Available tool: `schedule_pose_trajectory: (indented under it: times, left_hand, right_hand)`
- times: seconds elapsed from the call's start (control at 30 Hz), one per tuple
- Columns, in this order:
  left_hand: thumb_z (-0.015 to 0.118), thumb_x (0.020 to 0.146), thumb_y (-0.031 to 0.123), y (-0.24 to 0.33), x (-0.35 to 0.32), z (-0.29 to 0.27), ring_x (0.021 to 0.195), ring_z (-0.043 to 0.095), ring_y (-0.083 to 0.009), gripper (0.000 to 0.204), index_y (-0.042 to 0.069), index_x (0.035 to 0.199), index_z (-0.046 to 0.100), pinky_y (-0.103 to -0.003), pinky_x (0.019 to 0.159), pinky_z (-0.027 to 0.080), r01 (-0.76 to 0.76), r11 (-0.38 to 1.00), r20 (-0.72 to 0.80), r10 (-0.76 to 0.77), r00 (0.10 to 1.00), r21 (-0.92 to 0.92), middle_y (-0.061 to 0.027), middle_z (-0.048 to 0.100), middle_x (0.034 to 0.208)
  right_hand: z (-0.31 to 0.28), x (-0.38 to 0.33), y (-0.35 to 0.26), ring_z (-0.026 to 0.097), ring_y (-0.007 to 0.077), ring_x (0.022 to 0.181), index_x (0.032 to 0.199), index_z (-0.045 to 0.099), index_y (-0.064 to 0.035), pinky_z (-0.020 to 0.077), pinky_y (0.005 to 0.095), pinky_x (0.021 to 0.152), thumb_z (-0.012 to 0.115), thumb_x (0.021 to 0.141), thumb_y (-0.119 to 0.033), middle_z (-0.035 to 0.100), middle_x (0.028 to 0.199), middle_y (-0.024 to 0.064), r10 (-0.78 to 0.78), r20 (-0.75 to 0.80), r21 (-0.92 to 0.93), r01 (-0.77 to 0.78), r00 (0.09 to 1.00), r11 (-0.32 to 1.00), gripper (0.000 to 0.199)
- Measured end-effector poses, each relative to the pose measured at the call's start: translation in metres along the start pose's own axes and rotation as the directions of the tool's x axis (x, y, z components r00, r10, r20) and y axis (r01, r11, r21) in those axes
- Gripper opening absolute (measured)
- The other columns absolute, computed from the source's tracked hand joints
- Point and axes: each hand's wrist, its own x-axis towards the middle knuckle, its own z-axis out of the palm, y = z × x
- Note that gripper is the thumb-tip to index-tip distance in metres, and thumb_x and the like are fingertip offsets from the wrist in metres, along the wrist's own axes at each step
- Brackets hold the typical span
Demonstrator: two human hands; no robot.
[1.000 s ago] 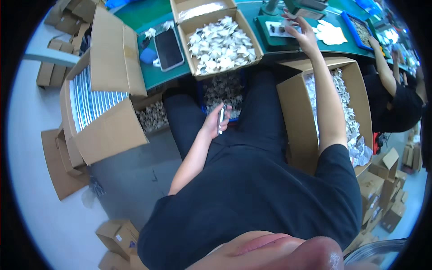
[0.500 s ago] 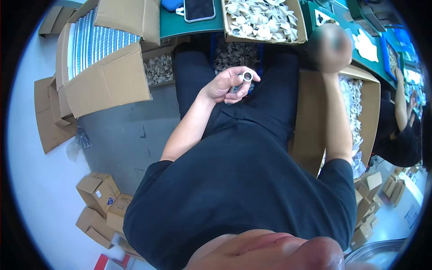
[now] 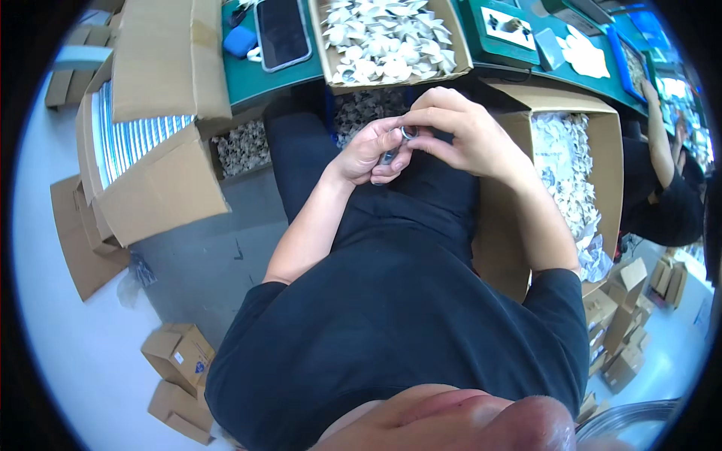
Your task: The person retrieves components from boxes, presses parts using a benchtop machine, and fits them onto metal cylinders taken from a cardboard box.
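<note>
Metal part [image 3: 402, 139], small, shiny and roughly cylindrical, sits at upper centre of the frame, over the person's lap, pinched between both hands. The left hand [image 3: 374, 150] cups it from below with fingers curled around its body, while the right hand [image 3: 459, 135] closes thumb and forefinger on its upper end (what exactly the fingertips do there is too small to tell). Judging by the grip, the step in hand looks like fitting or twisting something onto the part, and the next move would call for a steady hold from the left hand while the right turns or presses with fine control. Just above the hands, at the top of the frame, a tray box [image 3: 391, 37] of pale crumpled pieces rests on the green table [image 3: 256, 83], with a phone [image 3: 282, 30] to its left. A large carton [image 3: 587, 188] of white pieces stands open at the right, and another carton [image 3: 150, 135] holding striped blue and white sheets at the upper left. Half a second back the left hand alone held the part in its palm and the right arm was a raised blur toward the upper right; now the right hand has come down to join it, and the view has tipped slightly so the hands lie nearer the middle
</note>
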Motion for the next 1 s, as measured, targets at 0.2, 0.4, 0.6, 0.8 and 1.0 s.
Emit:
schedule_pose_trajectory:
  times: [0.2, 0.4, 0.6, 0.8, 1.0]
  left_hand:
    - [0.051, 0.108, 0.042, -0.02, 0.009, -0.002, 0.046, 0.042, -0.0071, 0.045, 0.0, 0.121, 0.059, -0.022, 0.039, 0.037, 0.032, 0.996, -0.356, -0.058, 0.933, -0.08, -0.0023, 0.056, 0.07]
    - [0.051, 0.106, 0.045, -0.1, -0.043, -0.043, 0.047, 0.047, -0.0125, 0.042, 0.005, 0.114, 0.061, -0.029, 0.041, 0.037, 0.18, 0.961, -0.769, -0.275, 0.578, -0.209, -0.0016, 0.057, 0.071]
    - [0.051, 0.106, 0.043, -0.107, -0.059, -0.056, 0.048, 0.049, -0.0127, 0.038, 0.006, 0.111, 0.061, -0.029, 0.042, 0.038, 0.21, 0.953, -0.776, -0.3, 0.554, -0.219, -0.0017, 0.059, 0.073]
    - [0.051, 0.106, 0.041, -0.108, -0.05, -0.079, 0.048, 0.05, -0.0123, 0.036, 0.007, 0.111, 0.06, -0.029, 0.041, 0.039, 0.232, 0.952, -0.803, -0.293, 0.519, -0.198, -0.0022, 0.061, 0.075]
    - [0.052, 0.106, 0.04, -0.107, -0.046, -0.079, 0.048, 0.05, -0.0123, 0.035, 0.007, 0.111, 0.06, -0.029, 0.041, 0.039, 0.22, 0.949, -0.788, -0.31, 0.532, -0.225, -0.002, 0.061, 0.075]
  right_hand:
    - [-0.05, -0.012, 0.081, 0.068, 0.0137, 0.088, 0.112, 0.074, -0.0043, 0.055, 0.0297, 0.079, 0.08, 0.087, -0.016, 0.074, 0.098, 0.0052, 0.401, -0.508, 0.047, -0.44, 0.762, 0.897, 0.029]
    - [-0.09, -0.009, 0.144, 0.068, 0.0184, 0.082, 0.095, 0.072, 0.0017, 0.0552, 0.0325, 0.075, 0.08, 0.085, -0.016, 0.069, 0.086, 0.008, 0.365, -0.669, -0.225, -0.645, 0.647, 0.731, 0.022]
    - [-0.104, -0.029, 0.174, 0.067, 0.0156, 0.077, 0.101, 0.076, -0.0023, 0.0522, 0.0316, 0.068, 0.08, 0.085, -0.018, 0.069, 0.083, 0.0095, 0.554, -0.477, 0.251, -0.498, 0.682, 0.83, 0.023]
    - [-0.103, -0.08, 0.156, 0.066, 0.0144, 0.072, 0.095, 0.075, -0.0006, 0.0526, 0.0302, 0.067, 0.076, 0.088, -0.015, 0.071, 0.08, 0.0085, 0.288, -0.799, 0.02, -0.456, 0.528, 0.89, 0.016]
    - [-0.108, -0.332, 0.241, 0.071, 0.0279, 0.102, 0.113, 0.075, -0.0066, 0.0559, 0.0377, 0.089, 0.066, 0.092, -0.027, 0.075, 0.108, 0.0135, 0.34, -0.94, 0.06, -0.981, 0.007, 0.184, 0.031]
